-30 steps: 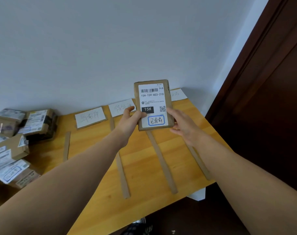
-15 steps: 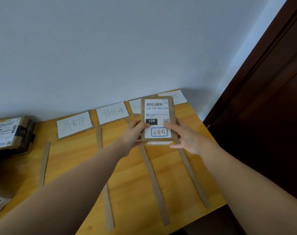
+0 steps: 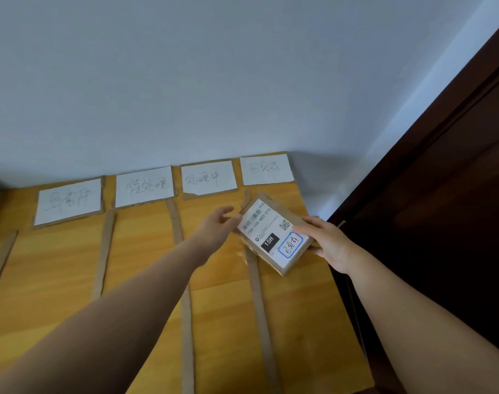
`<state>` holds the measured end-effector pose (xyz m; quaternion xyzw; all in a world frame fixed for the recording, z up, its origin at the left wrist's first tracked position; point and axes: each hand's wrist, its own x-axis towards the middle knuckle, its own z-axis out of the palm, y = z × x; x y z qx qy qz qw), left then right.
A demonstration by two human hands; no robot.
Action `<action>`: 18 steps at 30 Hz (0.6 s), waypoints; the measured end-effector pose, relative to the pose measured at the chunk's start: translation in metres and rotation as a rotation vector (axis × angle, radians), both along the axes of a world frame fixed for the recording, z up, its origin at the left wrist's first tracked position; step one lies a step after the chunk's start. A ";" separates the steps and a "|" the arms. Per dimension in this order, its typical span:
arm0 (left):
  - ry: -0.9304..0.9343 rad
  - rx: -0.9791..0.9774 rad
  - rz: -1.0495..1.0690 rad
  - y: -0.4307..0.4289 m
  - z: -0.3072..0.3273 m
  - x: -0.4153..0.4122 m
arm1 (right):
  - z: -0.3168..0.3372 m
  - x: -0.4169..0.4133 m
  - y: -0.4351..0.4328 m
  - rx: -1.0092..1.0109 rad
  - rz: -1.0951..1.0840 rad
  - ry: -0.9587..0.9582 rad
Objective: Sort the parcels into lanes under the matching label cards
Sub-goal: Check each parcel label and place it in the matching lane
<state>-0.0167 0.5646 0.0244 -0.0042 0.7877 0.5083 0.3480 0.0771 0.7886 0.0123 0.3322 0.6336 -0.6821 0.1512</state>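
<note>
**Placing the Stamped Parcel in the Rightmost Lane**

The cardboard parcel point(image 3: 274, 233) sat low over the worktop point(image 3: 52, 268), in the lane beneath the rightmost label card point(image 3: 266, 169); contact with the surface could not be confirmed. The right hand point(image 3: 329, 245) gripped its near right end, thumb pressed on the shipping label. The left hand point(image 3: 217, 227) hovered at the far left edge, fingers point(image 3: 224, 211) spread and released. The long axis ran diagonally, from far-left to near-right, label face up. Judged procedure: rotate the parcel until its long axis parallels the cardboard divider strip point(image 3: 255, 280), keep it clear of that strip, lower it flat, then release.
</note>
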 end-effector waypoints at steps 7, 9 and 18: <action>0.001 -0.036 0.061 0.053 -0.024 0.021 | -0.027 -0.018 0.033 0.109 -0.340 0.048; 0.007 -0.082 0.102 0.063 -0.032 0.021 | -0.033 -0.027 0.034 0.273 -0.287 0.044; -0.005 -0.108 0.151 0.076 -0.037 0.010 | -0.046 -0.040 0.034 0.395 -0.126 0.087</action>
